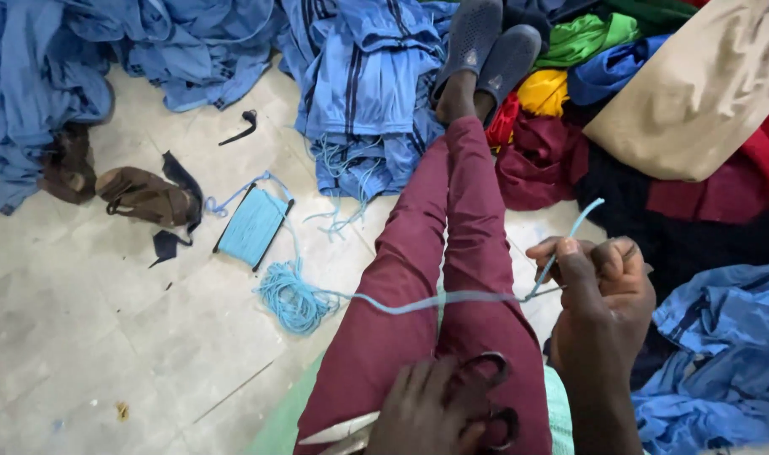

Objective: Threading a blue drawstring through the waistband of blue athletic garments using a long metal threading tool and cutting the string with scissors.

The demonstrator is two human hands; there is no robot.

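Note:
My right hand pinches a light blue cord beside my right knee, its free end sticking up past my fingers. The cord runs left across my maroon trouser legs to a loose tangle of the same cord on the floor. Low in the view, my left hand grips dark-handled scissors resting on my lap, the pale blades pointing left. A flat card wound with blue cord lies on the tiles beyond the tangle.
Heaps of blue garments lie at the top and lower right. Red, green, yellow and tan cloth is piled at the right. A pair of brown sandals rests on the tiled floor at the left. My feet wear grey slippers.

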